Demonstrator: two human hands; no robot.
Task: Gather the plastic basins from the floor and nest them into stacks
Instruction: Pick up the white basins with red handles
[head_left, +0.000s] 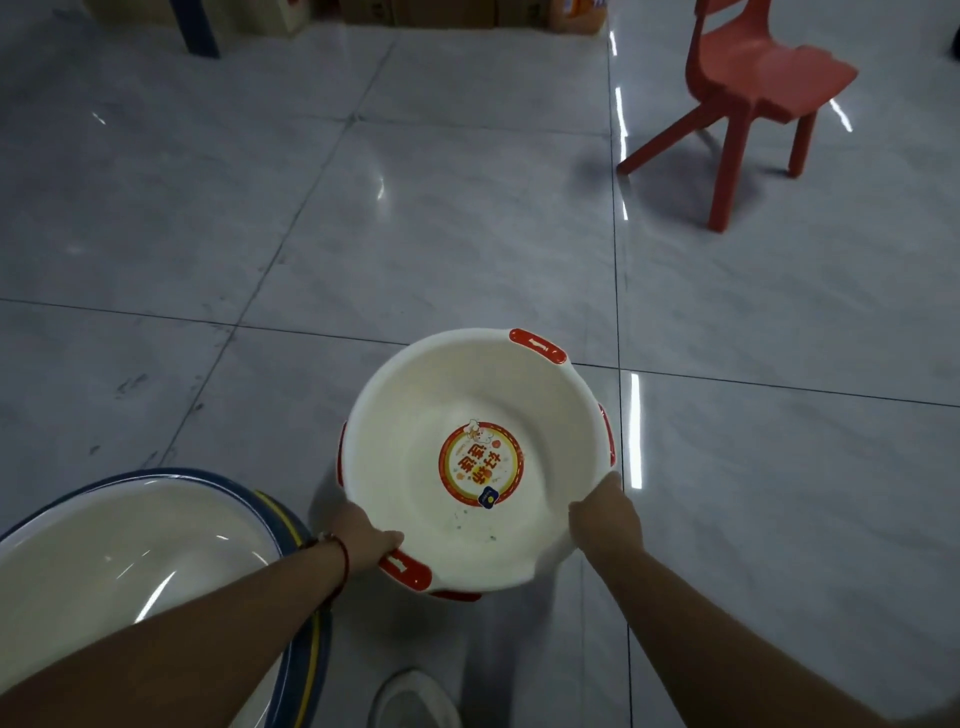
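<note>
The left hand (363, 538) and the right hand (602, 517) each grip the rim of the white basin (457, 395), near the blue-rimmed basins (104, 551).

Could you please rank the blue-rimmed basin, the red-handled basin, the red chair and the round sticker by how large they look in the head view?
1. blue-rimmed basin, partly cut off and nearest
2. red-handled basin
3. red chair, farther away, so its true size is unsure
4. round sticker
</note>
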